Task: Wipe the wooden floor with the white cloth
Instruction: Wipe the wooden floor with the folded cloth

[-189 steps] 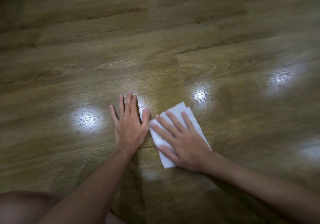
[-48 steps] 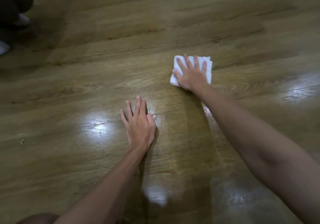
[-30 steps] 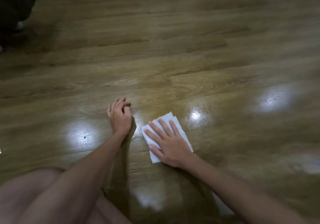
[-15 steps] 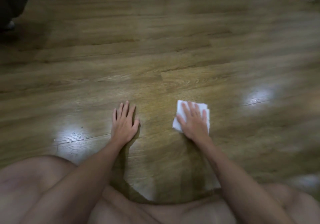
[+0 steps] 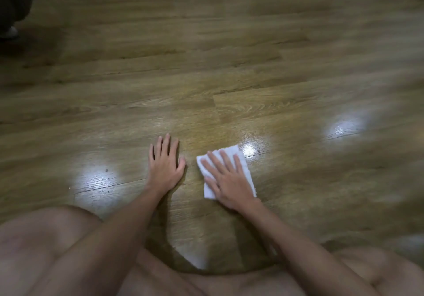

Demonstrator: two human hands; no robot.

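A folded white cloth (image 5: 246, 169) lies flat on the wooden floor (image 5: 229, 77), just right of centre. My right hand (image 5: 228, 180) presses down on it with straight, spread fingers and covers most of it. My left hand (image 5: 164, 165) rests flat on the bare boards a short way to the left of the cloth, fingers straight and pointing away from me. The two hands do not touch.
My bare knees (image 5: 46, 238) fill the bottom of the view. Bright light reflections shine on the boards at left and right. A dark object or garment (image 5: 13, 4) sits at the far left top corner. Furniture feet show at the top edge.
My right hand has slid the cloth back toward me and turned it at an angle. My left hand stays flat in nearly the same place.
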